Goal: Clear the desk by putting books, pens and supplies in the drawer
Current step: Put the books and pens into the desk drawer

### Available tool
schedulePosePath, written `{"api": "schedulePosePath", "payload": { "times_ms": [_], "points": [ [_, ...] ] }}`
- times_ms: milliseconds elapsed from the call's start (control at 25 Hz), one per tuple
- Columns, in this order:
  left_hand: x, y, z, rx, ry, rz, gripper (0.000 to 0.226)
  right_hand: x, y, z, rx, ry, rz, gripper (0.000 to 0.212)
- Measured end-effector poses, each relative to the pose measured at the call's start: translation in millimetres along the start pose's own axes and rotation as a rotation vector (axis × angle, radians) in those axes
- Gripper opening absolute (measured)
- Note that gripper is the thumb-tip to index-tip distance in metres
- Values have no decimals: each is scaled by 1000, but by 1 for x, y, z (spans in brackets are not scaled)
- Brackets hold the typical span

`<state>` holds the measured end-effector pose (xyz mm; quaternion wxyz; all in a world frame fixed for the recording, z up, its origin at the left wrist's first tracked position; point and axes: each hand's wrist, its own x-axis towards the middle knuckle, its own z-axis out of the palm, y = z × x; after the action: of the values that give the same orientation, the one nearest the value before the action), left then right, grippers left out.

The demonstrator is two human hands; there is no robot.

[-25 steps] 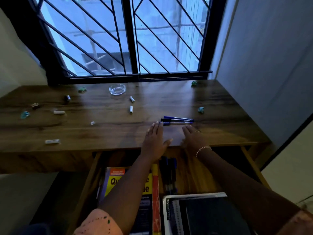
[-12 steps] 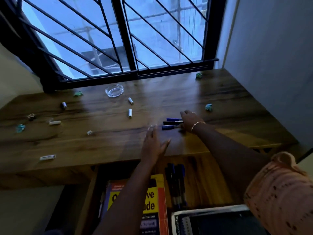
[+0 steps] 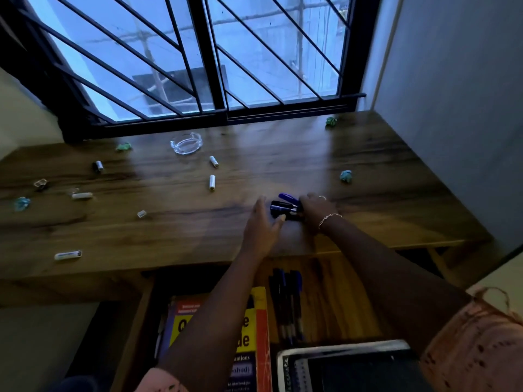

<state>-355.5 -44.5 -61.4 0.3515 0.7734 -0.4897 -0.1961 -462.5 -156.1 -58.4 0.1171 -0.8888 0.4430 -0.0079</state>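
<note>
Three blue pens point(image 3: 284, 206) lie bunched on the wooden desk point(image 3: 382, 193) near its front edge. My right hand point(image 3: 315, 212) covers their right ends, fingers curled over them. My left hand point(image 3: 261, 227) rests flat on the desk just left of the pens, fingers apart, thumb touching their left tips. Below the desk edge the drawer point(image 3: 336, 295) stands open. It holds a yellow and red book point(image 3: 252, 335), several dark pens point(image 3: 285, 301) and a dark spiral notebook point(image 3: 348, 369).
White pen caps and small tubes point(image 3: 212, 182) lie scattered over the left half, one point(image 3: 68, 255) near the front edge. A glass ashtray point(image 3: 186, 143) sits by the window. Crumpled teal scraps point(image 3: 345, 175) dot the desk. A wall bounds the right side.
My right hand moved onto the pens and gathered them together. My left hand slid forward up to their left ends. The camera tilted closer and rightward.
</note>
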Motion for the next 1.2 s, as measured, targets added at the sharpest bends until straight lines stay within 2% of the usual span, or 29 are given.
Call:
{"api": "schedulePosePath", "payload": {
  "times_ms": [80,160,240,320,520,640,800,1000,1080,1200],
  "points": [
    [6,9,-3,-77,30,6,63,-2,2,-1,192,83,-15,33],
    [10,21,-9,-203,78,76,55,-6,3,-4,646,200,-53,33],
    [15,40,-17,-297,105,177,46,-14,4,-8,1095,249,-91,31],
    [18,56,-22,-326,81,281,41,-24,3,-8,1276,232,-115,24],
    [7,61,-12,-264,6,407,38,-42,8,5,1191,122,-83,29],
    [3,62,-13,-330,-21,457,26,-71,4,-4,1310,6,-124,19],
    [-14,69,-9,-416,-293,285,19,-127,0,-6,1657,-300,-47,16],
    [-48,52,24,-394,-637,76,22,-179,6,27,1791,-459,291,17],
    [-58,42,39,-337,-686,17,20,-191,12,40,1784,-491,380,20],
    [-64,29,57,-232,-675,-3,14,-196,18,55,1687,-436,461,21]
  ]
}}
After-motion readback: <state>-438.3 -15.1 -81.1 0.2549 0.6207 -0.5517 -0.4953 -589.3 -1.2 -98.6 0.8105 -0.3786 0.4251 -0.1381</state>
